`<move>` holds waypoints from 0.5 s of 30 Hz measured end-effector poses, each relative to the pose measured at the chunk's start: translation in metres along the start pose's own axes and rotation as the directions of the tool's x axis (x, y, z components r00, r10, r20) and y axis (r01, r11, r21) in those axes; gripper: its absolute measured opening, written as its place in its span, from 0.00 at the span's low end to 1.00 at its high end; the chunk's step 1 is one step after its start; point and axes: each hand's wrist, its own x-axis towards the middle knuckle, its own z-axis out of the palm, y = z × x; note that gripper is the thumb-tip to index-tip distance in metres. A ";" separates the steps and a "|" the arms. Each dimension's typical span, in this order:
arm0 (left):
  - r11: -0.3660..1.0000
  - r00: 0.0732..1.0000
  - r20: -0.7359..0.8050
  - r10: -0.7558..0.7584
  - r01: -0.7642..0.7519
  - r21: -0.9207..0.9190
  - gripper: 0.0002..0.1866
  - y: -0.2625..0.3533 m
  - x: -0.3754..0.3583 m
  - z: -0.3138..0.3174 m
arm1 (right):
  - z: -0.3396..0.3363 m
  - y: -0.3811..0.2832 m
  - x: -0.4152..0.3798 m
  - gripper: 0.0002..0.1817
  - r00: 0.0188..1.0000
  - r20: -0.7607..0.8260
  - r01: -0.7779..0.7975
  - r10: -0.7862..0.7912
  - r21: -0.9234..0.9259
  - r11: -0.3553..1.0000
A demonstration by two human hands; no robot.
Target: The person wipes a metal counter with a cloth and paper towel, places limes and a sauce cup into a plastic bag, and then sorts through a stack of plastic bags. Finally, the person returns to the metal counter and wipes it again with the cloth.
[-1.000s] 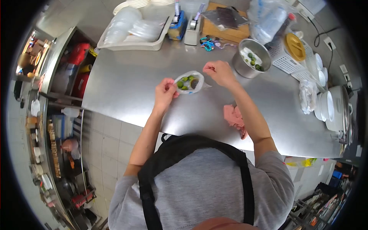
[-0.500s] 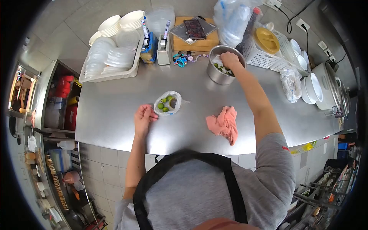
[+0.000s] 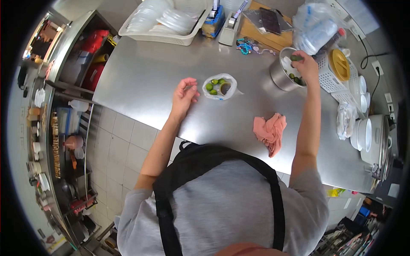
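My right hand point(image 3: 306, 66) is over the rim of a steel pot point(image 3: 281, 78), its fingers closed on a green lime point(image 3: 295, 57). Several more limes point(image 3: 296, 79) and something white lie inside the pot. To the left, a small clear plastic bag point(image 3: 232, 88) stands with its mouth spread, holding several limes point(image 3: 209, 86) and a small round item point(image 3: 225, 88) I cannot make out. Just left of that bag is my left hand point(image 3: 184, 97), fingers loosely bent and apart, with nothing in it. A crumpled pink cloth point(image 3: 270, 131) lies on the steel table point(image 3: 145, 85) between my arms.
Along the back stand a white basket of plastic lids point(image 3: 166, 39), a tape dispenser point(image 3: 231, 30), a beaded string point(image 3: 245, 46) and a wooden board point(image 3: 256, 32). At the right are a white perforated basket point(image 3: 326, 74) with a yellow lid point(image 3: 339, 64), white bowls point(image 3: 364, 134) and a large cooker point(image 3: 378, 143).
My right hand has risen from inside the pot with a lime in its fingers. My left hand has come away from the bag's edge. The whole view has shifted and turned.
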 end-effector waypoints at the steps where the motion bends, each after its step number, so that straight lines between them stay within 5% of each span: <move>1: 1.000 1.000 -0.009 0.017 -0.017 -0.008 0.12 0.004 -0.005 0.005 | -0.005 -0.029 -0.017 0.13 0.985 0.147 -0.137 0.095 0.313 0.940; 3: 0.949 0.970 0.091 0.224 -0.239 0.205 0.13 0.005 -0.002 0.011 | 0.010 -0.076 -0.046 0.14 0.929 0.355 -0.154 -0.105 0.629 0.762; 4: 0.887 0.935 0.162 0.316 -0.352 0.299 0.13 0.006 -0.001 0.015 | 0.029 -0.095 -0.056 0.15 0.909 0.392 -0.156 -0.145 0.640 0.753; 7: 0.823 0.947 0.177 0.267 -0.320 0.469 0.18 0.009 0.008 0.028 | 0.105 -0.124 -0.067 0.16 0.824 0.528 -0.214 -0.206 0.627 0.749; 10: 0.830 0.961 0.116 0.251 -0.275 0.486 0.21 0.017 0.016 0.027 | 0.128 -0.137 -0.073 0.16 0.950 0.052 0.248 -0.307 0.470 0.847; 11: 0.845 0.964 0.092 0.248 -0.262 0.467 0.22 0.019 0.016 0.027 | 0.116 -0.137 -0.074 0.17 0.956 0.137 0.179 -0.258 0.422 0.889; 14: 0.809 0.935 0.153 0.321 -0.355 0.468 0.22 0.024 0.017 0.020 | 0.109 -0.123 -0.082 0.19 0.845 0.142 0.513 -0.515 0.053 0.857; 15: 0.813 0.933 0.199 0.299 -0.359 0.458 0.23 0.025 0.017 0.016 | 0.111 -0.117 -0.088 0.19 0.825 0.167 0.534 -0.540 0.082 0.842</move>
